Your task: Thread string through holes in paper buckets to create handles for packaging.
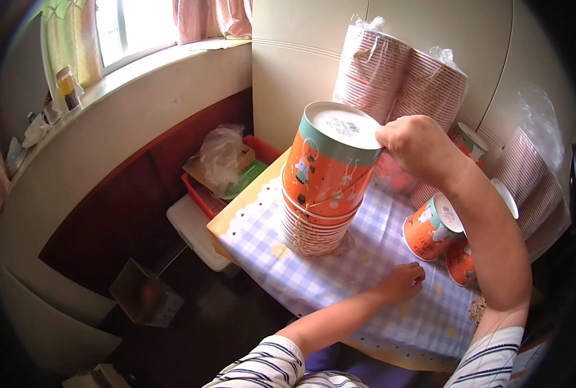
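An orange and teal paper bucket (330,169) stands upside down, its white base upward, on a tall stack of nested paper buckets (315,229) whose rims show below. My right hand (414,147) is closed at the right edge of that top bucket's base, with the fingertips partly hidden. On the checked tablecloth (365,284) my left hand (401,282) rests with its fingers curled in, and nothing shows in them. To its right, an upside-down orange bucket (422,231) and another orange bucket (459,262) stand under my right forearm, which partly covers them.
Tall plastic-wrapped bucket stacks (373,68) stand against the wall at the back, with more wrapped stacks (527,168) at the right. Beyond the table's left edge are a red crate (194,194), a white lid (194,229) and an open cardboard box (144,294) on the floor.
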`<state>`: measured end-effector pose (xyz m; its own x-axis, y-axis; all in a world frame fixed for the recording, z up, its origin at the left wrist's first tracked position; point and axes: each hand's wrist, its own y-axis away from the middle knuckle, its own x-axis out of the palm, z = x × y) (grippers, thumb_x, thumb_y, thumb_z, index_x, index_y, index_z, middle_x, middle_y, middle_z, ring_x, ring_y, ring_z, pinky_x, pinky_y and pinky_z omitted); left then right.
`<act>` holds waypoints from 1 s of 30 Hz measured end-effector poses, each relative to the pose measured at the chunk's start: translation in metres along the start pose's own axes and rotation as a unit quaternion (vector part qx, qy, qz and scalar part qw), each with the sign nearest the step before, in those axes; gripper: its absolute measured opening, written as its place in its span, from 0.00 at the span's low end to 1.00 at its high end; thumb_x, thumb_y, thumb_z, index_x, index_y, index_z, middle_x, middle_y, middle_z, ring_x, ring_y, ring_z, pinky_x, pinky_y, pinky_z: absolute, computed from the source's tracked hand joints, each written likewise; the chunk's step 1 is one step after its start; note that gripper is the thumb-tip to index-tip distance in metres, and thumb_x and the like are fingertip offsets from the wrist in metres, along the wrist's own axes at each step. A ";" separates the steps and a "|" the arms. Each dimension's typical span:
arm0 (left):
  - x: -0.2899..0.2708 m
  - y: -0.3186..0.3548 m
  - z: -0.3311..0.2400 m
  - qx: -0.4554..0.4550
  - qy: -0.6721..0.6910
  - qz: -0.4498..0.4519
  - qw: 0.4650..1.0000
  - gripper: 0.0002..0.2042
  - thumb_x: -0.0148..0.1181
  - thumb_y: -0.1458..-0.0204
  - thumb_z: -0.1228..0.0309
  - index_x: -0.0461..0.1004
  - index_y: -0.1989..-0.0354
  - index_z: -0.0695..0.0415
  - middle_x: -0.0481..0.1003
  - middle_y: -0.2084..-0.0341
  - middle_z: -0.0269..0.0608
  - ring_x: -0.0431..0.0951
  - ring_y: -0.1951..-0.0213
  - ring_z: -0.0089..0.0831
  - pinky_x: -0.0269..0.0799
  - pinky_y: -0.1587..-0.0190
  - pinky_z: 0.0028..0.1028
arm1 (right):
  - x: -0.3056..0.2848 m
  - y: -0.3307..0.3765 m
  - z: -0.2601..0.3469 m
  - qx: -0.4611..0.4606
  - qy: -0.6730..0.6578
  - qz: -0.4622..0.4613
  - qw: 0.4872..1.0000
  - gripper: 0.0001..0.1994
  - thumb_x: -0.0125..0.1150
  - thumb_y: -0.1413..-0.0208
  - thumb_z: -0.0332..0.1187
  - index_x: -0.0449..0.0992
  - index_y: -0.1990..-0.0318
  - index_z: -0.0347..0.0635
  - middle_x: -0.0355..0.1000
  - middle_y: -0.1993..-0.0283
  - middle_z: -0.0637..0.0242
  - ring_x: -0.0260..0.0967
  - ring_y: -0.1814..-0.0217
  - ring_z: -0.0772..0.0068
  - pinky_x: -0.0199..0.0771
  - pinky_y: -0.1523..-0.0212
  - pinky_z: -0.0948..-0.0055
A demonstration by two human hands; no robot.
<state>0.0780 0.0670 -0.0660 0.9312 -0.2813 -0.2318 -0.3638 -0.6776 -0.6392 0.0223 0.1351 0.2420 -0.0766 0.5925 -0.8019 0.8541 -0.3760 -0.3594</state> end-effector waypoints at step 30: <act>0.002 -0.001 -0.003 -0.008 -0.012 0.000 1.000 0.04 0.56 0.57 0.75 0.70 0.73 0.59 0.71 0.74 0.44 0.74 0.72 0.44 0.69 0.68 0.39 | 0.001 0.002 0.016 -0.010 0.000 0.000 1.000 0.04 0.53 0.53 0.25 0.74 0.73 0.40 0.74 0.74 0.55 0.76 0.68 0.57 0.76 0.67 0.63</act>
<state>0.0796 0.0653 -0.0641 0.9311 -0.2651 -0.2505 -0.3647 -0.6885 -0.6268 0.0161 0.1232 0.2330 -0.0776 0.5925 -0.8018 0.8644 -0.3607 -0.3502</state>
